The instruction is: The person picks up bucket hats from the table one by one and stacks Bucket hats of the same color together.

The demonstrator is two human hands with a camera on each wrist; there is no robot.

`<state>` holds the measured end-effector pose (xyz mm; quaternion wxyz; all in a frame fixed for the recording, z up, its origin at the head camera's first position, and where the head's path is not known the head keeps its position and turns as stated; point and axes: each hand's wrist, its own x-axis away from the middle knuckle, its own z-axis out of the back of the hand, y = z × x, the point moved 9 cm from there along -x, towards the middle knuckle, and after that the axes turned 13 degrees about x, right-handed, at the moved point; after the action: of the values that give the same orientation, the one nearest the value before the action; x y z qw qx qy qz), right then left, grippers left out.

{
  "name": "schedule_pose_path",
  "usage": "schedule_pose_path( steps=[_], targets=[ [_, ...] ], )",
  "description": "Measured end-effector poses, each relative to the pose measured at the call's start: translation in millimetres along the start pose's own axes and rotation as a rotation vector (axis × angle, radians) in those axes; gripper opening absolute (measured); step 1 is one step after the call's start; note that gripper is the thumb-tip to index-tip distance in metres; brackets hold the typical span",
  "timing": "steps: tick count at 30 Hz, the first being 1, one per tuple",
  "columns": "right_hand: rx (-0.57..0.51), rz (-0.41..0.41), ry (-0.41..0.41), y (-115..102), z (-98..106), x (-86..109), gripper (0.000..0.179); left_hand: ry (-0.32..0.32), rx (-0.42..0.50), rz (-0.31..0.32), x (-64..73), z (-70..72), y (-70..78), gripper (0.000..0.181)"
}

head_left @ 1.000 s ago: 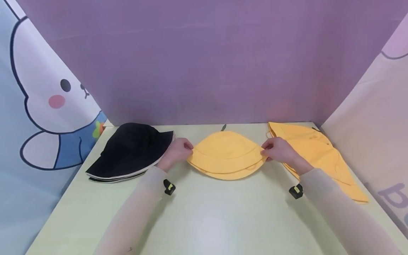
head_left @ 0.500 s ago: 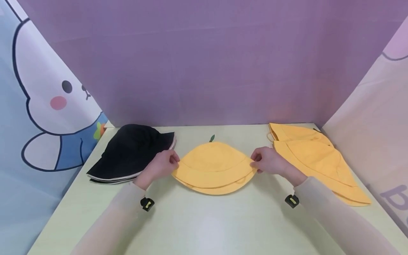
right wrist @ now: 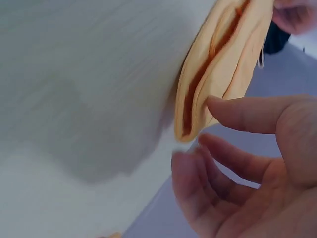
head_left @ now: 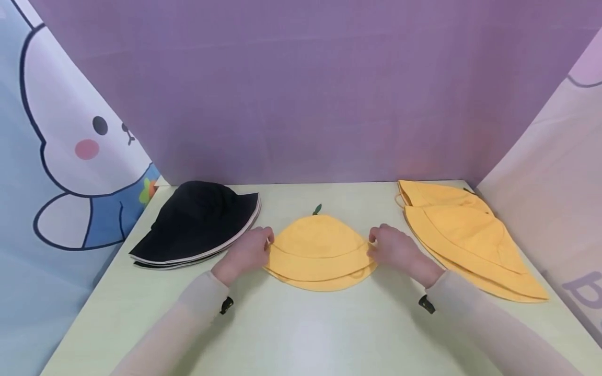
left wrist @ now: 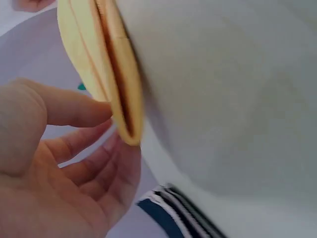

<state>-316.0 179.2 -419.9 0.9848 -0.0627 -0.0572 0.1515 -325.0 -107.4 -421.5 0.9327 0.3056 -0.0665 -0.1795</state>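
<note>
1. Yellow hat, folded flat, lies on or barely above the table, between the black pile and the yellow pile. Its leaf points away from the person, the brim toward them.
2. Left hand: thumb and fingers gather about the left end of the brim. I cannot tell whether they pinch it or merely touch.
3. Right hand: loosened at the other end. In the right wrist view the thumb is against the brim or just beside it, while the fingertips are clear of the cloth.
4. Step in hand, as I judge it: setting the hat flat and letting go, or adjusting the hold on its ends.
5. If it is letting go, the next move calls for freeing both ends gently, so that the fold stays closed; if lifting, a fresh pinch on the right.
</note>
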Motion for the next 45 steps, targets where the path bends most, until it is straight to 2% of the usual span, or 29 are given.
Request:
schedule_pose_path(
  steps=[3, 7, 12, 16, 22, 28, 32, 39, 45],
  targets=[
    [0.071, 0.066, 0.056, -18.3, 3.3, 1.9, 0.030, -0.011, -0.102, -0.038, 1.2, -4.5, 14.4, 0.016],
    [0.078, 0.107, 0.051, -34.8, 0.7, 1.7, 0.035, -0.077, -0.140, 0.007, 2.4, -17.5, 23.0, 0.032],
    [0.080, 0.103, 0.043, -38.2, -3.6, -1.1, 0.036, -0.136, -0.170, 0.063, 3.5, -27.2, 25.5, 0.049],
    [0.075, 0.110, 0.053, -38.2, -5.5, -1.9, 0.035, -0.137, -0.217, 0.068, 1.9, -29.9, 24.1, 0.050],
    [0.043, 0.134, 0.069, -33.4, -4.9, 1.7, 0.031, -0.142, -0.236, 0.065, 0.5, -34.2, 22.0, 0.053],
    [0.021, 0.142, 0.119, -12.8, 11.3, 1.7, 0.029, -0.140, -0.259, 0.073, 1.1, -34.7, 20.5, 0.054],
    [0.018, 0.117, 0.093, 6.1, 24.1, -3.1, 0.031, -0.142, -0.265, 0.070, 0.6, -35.7, 21.0, 0.056],
    [-0.010, 0.032, 0.083, 44.2, 52.1, -20.8, 0.028, -0.142, -0.271, 0.036, -3.4, -38.0, 26.9, 0.055],
    [-0.021, -0.033, 0.067, 77.8, 60.5, -41.6, 0.028, -0.158, -0.277, 0.057, -4.7, -40.3, 27.1, 0.056]
  ],
)
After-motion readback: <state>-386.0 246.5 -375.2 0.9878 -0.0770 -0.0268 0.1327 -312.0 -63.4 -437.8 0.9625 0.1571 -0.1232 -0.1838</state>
